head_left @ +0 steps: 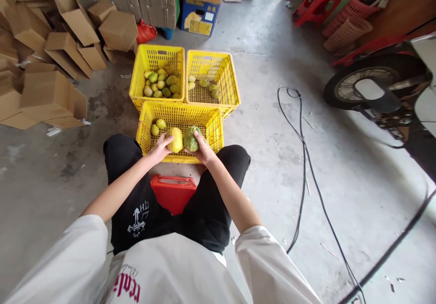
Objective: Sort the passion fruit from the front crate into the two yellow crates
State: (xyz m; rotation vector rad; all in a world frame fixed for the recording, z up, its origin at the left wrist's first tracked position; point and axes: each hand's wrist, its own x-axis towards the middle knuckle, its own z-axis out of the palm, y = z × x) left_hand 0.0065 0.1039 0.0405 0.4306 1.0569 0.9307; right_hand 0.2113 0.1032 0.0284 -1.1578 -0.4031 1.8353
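My left hand (161,151) grips a plump yellow fruit (175,140), its thumb over the top. Beside it, my right hand (203,149) is closed on a green fruit (191,139) with bumpy skin. The two fruits are close together above the near yellow crate (220,133), a small gap between them. On that crate's floor, at the left, lie two smaller yellow-green fruits (157,127). Behind stand two more yellow crates: the left crate (136,81) holds several green and yellow fruits (161,83), the right crate (235,81) a few fruits (203,82).
A red plastic stool (173,192) is between my knees. Cardboard boxes (47,95) are heaped at the left, and a blue carton (200,17) stands at the back. Black cables (303,149) trail over the floor near a motorbike wheel (357,79) at the right.
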